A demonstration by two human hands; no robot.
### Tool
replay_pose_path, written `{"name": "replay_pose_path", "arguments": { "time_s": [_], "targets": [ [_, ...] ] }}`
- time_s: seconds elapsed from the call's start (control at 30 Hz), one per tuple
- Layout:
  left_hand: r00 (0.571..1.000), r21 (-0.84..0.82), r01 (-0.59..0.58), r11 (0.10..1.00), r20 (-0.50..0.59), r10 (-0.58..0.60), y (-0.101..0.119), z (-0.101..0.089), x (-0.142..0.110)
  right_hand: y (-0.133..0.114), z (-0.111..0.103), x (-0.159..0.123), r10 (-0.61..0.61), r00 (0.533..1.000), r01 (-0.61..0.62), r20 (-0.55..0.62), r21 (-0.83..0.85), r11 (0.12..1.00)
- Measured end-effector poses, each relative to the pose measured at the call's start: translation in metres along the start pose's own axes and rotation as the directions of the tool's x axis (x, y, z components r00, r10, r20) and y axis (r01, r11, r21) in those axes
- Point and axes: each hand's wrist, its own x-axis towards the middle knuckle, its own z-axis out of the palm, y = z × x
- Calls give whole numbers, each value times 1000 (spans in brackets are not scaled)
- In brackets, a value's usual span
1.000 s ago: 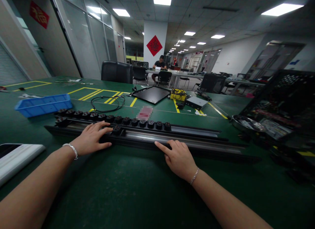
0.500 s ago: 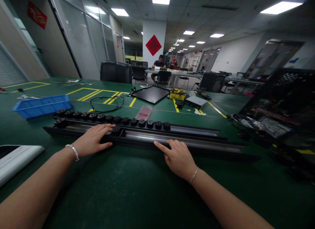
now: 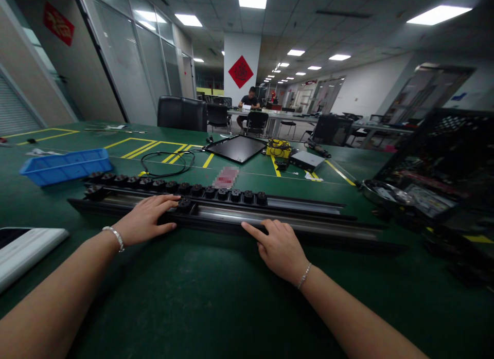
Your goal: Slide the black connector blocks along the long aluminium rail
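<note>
A long black rail (image 3: 239, 215) with a shiny metal channel lies across the table in front of me. My left hand (image 3: 144, 220) lies over its near side, fingers stretched out and thumb spread along the front edge. Its fingertips reach a single black socket module (image 3: 186, 204) sitting in the channel. Farther right, my right hand (image 3: 281, 246) touches the front edge with the index finger extended and the other fingers bent over the rail. Directly behind runs a second black rail (image 3: 304, 203), its left and middle part filled with a row of several black socket modules (image 3: 196, 190).
A blue bin (image 3: 65, 166) stands at the left, a white device (image 3: 31, 251) nearer me. Beyond the rails lie a coiled black cable (image 3: 165, 166), a flat black panel (image 3: 237, 148), a yellow box (image 3: 278, 147) and a grey box (image 3: 307, 159). Cluttered parts (image 3: 417, 194) fill the right.
The single socket module has shifted slightly to the right along the near rail's channel, beside my left fingertips. My right hand stays where it was.
</note>
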Motion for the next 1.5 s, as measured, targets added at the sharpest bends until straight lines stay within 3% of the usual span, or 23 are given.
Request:
{"name": "replay_pose_path", "arguments": {
  "time_s": [1.5],
  "targets": [
    [999, 40, 23, 999, 23, -24, 3, 0, 1, 0, 1, 0, 1, 1000, -1, -4, -15, 1000]
  ]
}}
